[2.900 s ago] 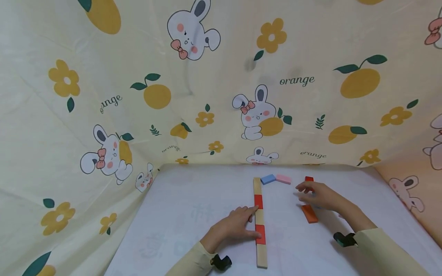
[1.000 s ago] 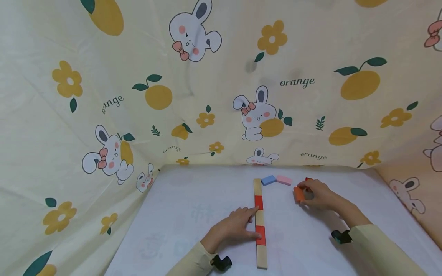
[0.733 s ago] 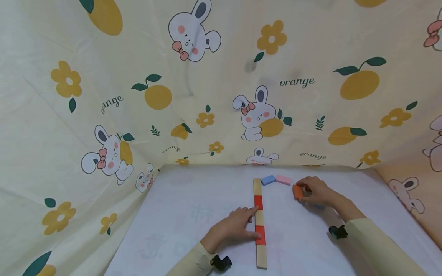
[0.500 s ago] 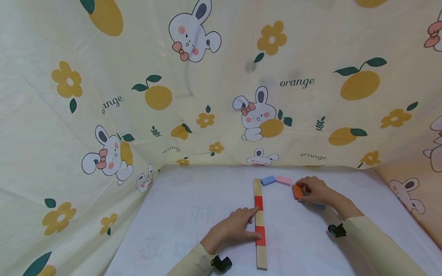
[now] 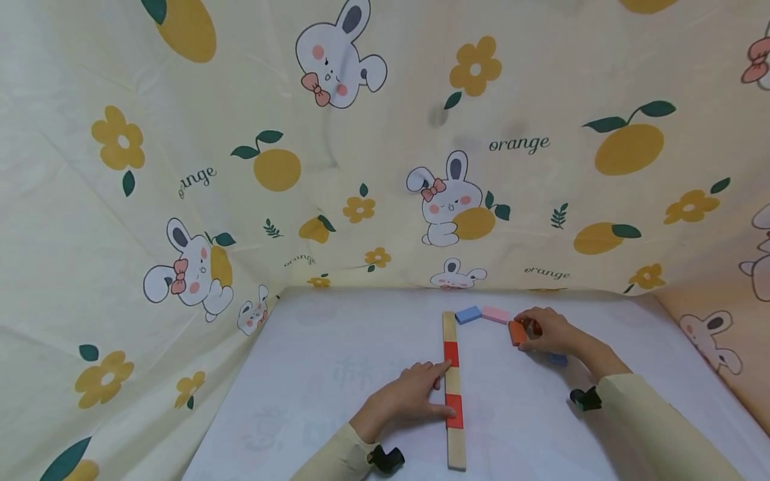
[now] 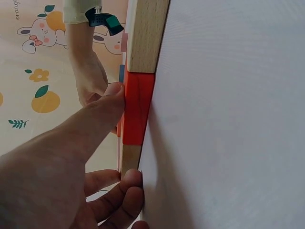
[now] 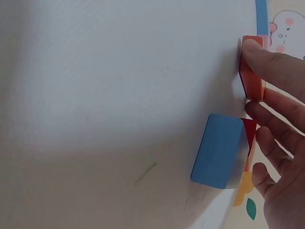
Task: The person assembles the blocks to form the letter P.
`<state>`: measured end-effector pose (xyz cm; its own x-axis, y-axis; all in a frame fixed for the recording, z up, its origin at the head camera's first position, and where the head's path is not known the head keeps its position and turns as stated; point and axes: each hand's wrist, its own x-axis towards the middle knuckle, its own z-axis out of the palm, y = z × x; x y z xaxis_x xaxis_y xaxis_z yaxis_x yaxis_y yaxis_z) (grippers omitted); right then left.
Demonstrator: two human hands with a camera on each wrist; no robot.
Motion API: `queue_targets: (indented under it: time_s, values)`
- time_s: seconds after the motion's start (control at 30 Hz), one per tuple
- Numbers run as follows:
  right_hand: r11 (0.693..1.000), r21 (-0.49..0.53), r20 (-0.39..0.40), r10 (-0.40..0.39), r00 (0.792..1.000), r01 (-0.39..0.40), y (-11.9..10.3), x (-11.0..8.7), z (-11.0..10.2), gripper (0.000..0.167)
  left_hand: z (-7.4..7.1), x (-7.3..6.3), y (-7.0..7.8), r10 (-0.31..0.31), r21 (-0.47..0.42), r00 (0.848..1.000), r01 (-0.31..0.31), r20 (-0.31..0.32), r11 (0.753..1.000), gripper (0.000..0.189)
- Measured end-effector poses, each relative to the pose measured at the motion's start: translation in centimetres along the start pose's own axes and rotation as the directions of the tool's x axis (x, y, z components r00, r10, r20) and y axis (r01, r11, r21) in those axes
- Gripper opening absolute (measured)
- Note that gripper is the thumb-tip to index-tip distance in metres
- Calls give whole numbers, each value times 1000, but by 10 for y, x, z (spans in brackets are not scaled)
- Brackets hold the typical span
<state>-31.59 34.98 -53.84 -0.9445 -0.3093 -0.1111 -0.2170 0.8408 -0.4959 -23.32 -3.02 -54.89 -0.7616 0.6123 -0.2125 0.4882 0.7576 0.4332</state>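
Note:
A straight row of flat blocks runs front to back, plain wood (image 5: 452, 382) alternating with red (image 5: 455, 417). My left hand (image 5: 400, 397) rests along its left side, index finger on the farther red block and thumb on the nearer one. Between thumb and fingers, my right hand (image 5: 556, 334) pinches an orange block (image 5: 516, 334), right at the end of a pink block (image 5: 496, 314). A blue block (image 5: 468, 314) links the pink one to the row's far end. Under the right hand lie another blue block (image 7: 219, 151) and a dark red block (image 7: 249, 131), mostly hidden.
Everything lies on a white-covered table (image 5: 289, 374). A cream cloth (image 5: 373, 133) printed with rabbits and oranges hangs behind and at the sides. Each wrist carries a small black camera (image 5: 387, 459).
My right hand, earlier hovering over the right side, has picked up the orange block and moved it back and left to the pink block's end. My left hand has stayed still.

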Motion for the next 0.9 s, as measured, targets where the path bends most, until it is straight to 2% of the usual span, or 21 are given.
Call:
queue_targets:
  time_s: [0.4,0.9]
  values:
    - [1000,-5,-18,-24,1000,24,3,1,3,70,1,1,-1,2,-8,1000,-2,-3,1000,95]
    - [1000,8,-3,-2,1000,2,-2,0,0,72,2,1,-4,8,-22,1000,-8,-6,1000,94]
